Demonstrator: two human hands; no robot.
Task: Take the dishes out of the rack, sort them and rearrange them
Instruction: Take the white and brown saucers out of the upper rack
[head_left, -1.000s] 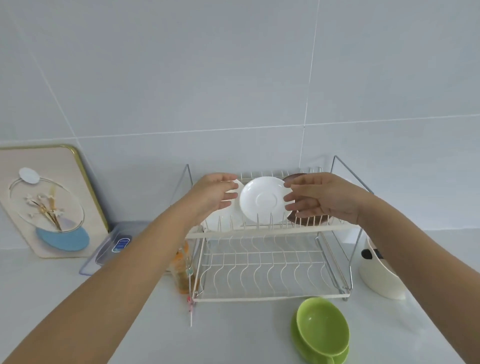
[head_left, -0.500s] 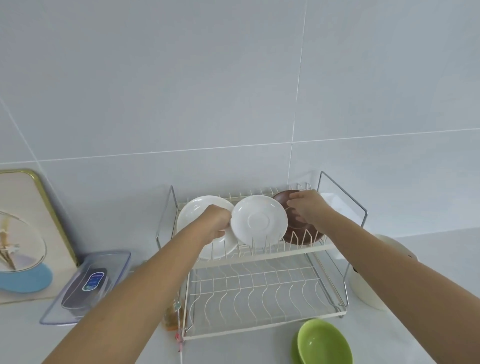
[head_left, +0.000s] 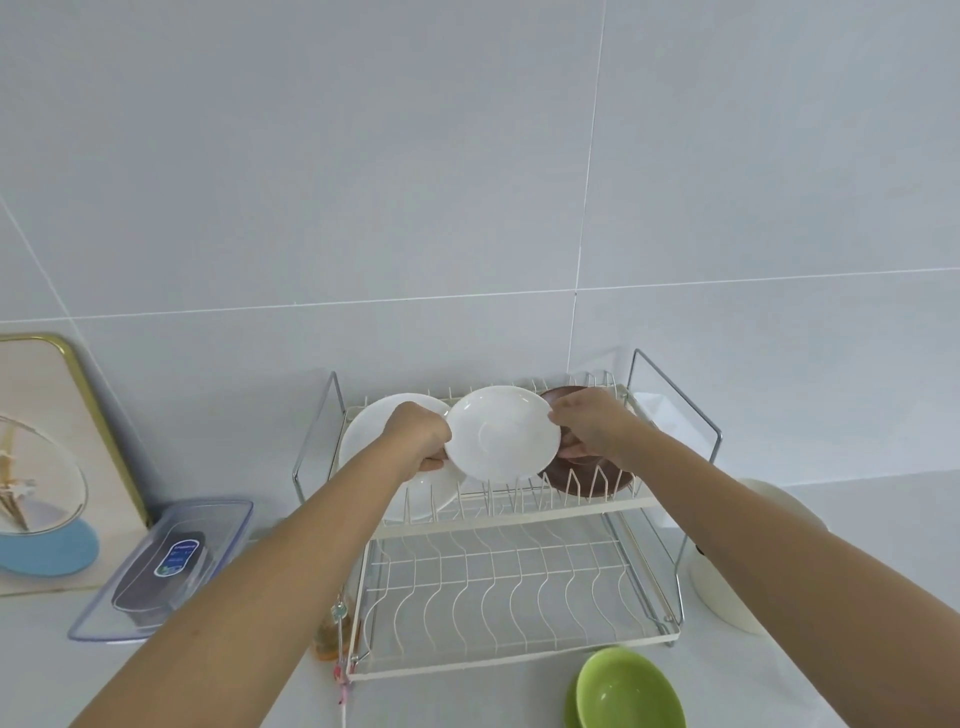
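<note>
A white two-tier wire dish rack (head_left: 511, 517) stands against the tiled wall. On its top tier a small white saucer (head_left: 503, 434) is held upright by both hands: my left hand (head_left: 418, 434) grips its left rim, my right hand (head_left: 589, 428) grips its right rim. The saucer sits slightly above the prongs. Behind my left hand a larger white plate (head_left: 363, 447) stands in the rack. A brown plate (head_left: 589, 480) stands behind my right hand, partly hidden. The lower tier holds no dishes.
A green bowl (head_left: 628, 691) sits on the counter in front of the rack. A cream container (head_left: 727, 592) stands to the right, a clear plastic box (head_left: 166, 566) and a framed board (head_left: 52, 457) to the left. A small bottle (head_left: 330, 631) stands by the rack's left corner.
Both hands went from hovering open in front of the dishes to gripping the small white saucer by its two rims. The saucer has tipped and risen a little.
</note>
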